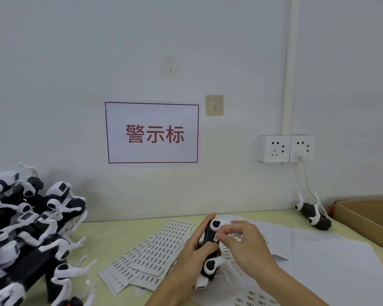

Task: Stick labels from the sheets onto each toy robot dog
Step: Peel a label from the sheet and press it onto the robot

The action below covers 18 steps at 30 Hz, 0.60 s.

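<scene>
Held above the near edge of the desk (pixel 102 237), a black-and-white toy robot dog (pixel 209 250) is gripped by the left hand (pixel 191 250), whose fingers are curled around its dark body, while the right hand (pixel 241 241) is pressed against its side with fingertips pinched together on a small label (pixel 215 239). A heap of toy robot dogs (pixel 31 235) is piled at the left of the desk, against the wall (pixel 119 51). A large white paper (pixel 332 261) is spread over the right part of the desk, and a cardboard box (pixel 367 215) is seen at the right edge. A red-bordered sign (pixel 152 132) is fixed to the wall above the desk. Fanned label sheets (pixel 150 255) are laid just left of the hands, between them and the heap. A double wall socket (pixel 286 148) is mounted to the right of the sign, with a white plug in it. A single toy dog (pixel 314 214) is left lying by the box, at the foot of the wall. Two small adhesive hooks (pixel 214 105) are stuck above the sign.
</scene>
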Motion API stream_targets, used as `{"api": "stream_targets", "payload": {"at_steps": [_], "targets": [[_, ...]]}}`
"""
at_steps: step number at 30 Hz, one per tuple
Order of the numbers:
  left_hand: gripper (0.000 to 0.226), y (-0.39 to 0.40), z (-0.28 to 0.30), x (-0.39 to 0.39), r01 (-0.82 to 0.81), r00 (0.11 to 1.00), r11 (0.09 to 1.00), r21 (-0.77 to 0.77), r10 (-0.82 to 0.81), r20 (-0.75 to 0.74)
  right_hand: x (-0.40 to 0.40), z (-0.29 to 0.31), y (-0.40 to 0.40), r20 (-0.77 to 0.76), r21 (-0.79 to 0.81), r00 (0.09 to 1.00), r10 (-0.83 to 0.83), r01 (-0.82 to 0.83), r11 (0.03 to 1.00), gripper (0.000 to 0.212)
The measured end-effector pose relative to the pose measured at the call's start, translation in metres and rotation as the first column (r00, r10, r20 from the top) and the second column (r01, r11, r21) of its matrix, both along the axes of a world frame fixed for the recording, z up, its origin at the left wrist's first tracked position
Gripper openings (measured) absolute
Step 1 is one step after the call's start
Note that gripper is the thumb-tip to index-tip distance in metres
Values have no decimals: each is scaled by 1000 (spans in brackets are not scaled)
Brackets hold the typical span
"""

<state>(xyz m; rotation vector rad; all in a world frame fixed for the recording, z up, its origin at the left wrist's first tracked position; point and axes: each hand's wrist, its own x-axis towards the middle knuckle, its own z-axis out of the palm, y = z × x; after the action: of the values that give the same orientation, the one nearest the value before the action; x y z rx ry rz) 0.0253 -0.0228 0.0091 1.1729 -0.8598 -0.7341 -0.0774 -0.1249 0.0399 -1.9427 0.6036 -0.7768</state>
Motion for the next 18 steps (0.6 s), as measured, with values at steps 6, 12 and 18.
{"api": "stream_targets", "payload": {"at_steps": [6,12,18], "targets": [[62,1,-1,1,23,1000,1000,7,-23,-9,0,1,-2,21,69,1000,23,-24,997,23],[63,0,0,1,20,1000,1000,8,-20,4,-1,0,1,47,59,998,33,-36,998,30],[61,2,-1,1,18,1000,1000,6,-18,1,-1,1,2,35,45,999,18,-19,999,24]]}}
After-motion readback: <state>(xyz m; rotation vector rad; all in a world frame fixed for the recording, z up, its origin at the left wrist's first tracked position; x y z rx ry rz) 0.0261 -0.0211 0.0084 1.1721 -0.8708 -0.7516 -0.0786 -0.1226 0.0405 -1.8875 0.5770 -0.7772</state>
